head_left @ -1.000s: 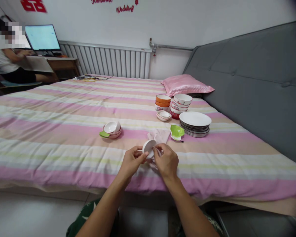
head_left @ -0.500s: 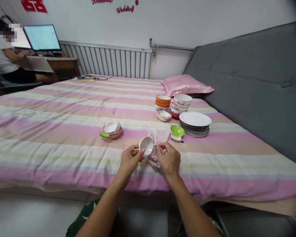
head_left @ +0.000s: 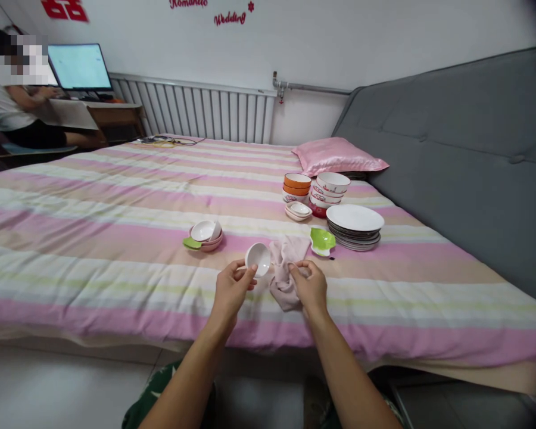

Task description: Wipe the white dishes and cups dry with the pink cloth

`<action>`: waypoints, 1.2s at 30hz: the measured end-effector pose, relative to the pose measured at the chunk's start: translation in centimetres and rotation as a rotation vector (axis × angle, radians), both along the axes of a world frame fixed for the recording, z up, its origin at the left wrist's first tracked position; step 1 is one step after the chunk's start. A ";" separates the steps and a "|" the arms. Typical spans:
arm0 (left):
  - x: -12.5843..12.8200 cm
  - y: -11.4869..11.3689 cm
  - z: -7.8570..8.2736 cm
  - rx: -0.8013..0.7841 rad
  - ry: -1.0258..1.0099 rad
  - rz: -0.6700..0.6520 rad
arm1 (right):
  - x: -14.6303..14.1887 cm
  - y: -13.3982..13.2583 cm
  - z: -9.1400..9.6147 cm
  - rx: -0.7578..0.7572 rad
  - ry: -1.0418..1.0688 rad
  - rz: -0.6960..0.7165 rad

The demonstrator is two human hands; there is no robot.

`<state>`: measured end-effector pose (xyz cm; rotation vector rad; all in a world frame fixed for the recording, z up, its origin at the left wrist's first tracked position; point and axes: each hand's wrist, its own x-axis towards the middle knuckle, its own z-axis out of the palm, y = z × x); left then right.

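Head view is showing me both hands working over the near edge of the striped bed [head_left: 116, 196]. The left hand [head_left: 232, 290] is pinching a small white bowl [head_left: 258, 259] by its rim, fingers closed on it and the bowl tilting. The right hand [head_left: 310, 286] is clutching a crumpled pink cloth [head_left: 284, 274] just beside the bowl — the cloth is trailing onto the bed, with a green dish [head_left: 321, 240] lying near behind.

The small bowl [head_left: 258, 259] is showing plain white, the cloth [head_left: 284, 275] pale pink. The bedsheet [head_left: 116, 196] is running in pink, cream and pale green stripes. The orange bowl stack [head_left: 296, 181] is glowing; the white bowl stack [head_left: 333, 187] is perhaps carrying red markings.
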<state>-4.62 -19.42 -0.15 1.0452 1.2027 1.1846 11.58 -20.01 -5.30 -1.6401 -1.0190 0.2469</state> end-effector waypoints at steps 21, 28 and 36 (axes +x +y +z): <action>-3.3 0.4 0.5 0.023 -0.051 0.034 | -2.1 4.1 -2.1 -0.152 -0.070 0.008; -4.2 0.6 0.6 0.002 -0.059 0.073 | -1.7 8.9 0.9 -0.063 -0.116 0.105; -4.7 1.0 0.7 -0.069 -0.021 0.107 | -2.0 17.4 1.5 -0.009 -0.090 0.218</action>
